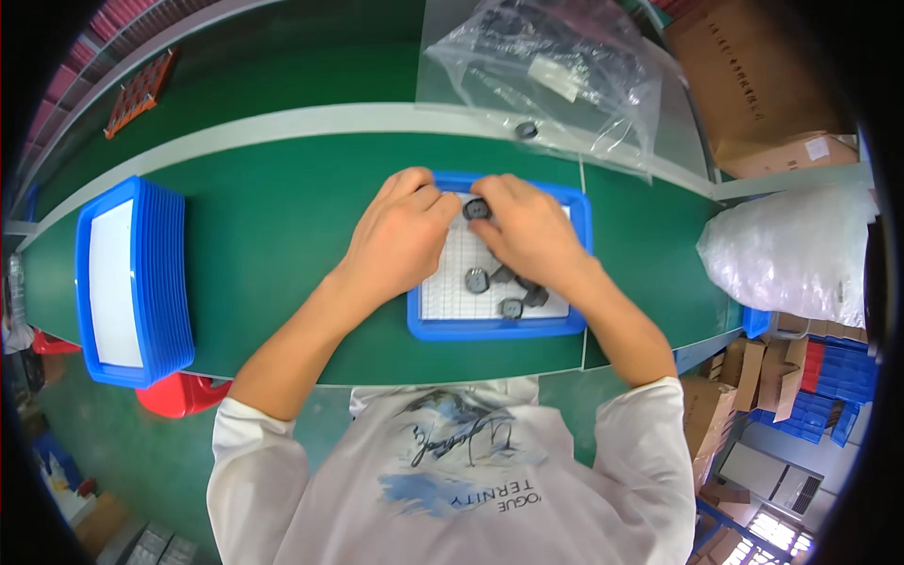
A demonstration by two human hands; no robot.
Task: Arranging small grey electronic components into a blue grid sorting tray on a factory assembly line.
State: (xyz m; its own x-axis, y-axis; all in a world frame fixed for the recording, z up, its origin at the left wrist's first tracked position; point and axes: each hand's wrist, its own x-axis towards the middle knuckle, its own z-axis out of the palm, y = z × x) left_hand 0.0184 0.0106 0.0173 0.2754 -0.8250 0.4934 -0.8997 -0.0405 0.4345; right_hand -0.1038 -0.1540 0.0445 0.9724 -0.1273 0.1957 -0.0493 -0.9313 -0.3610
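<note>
Fingers (450, 209) of both hands on small round black part (476, 208), flat-lying.

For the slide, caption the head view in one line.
Both hands, left hand and right hand, pinch a small dark round part over a blue gridded tray on a green bench.

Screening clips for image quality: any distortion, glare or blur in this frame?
Head view: the green table's pale edge strip bows strongly and black fisheye corners vignette; glare washes out the crinkled clear plastic bag; the hands over the blue grid-lined tray look sharp, evenly lit.
</note>
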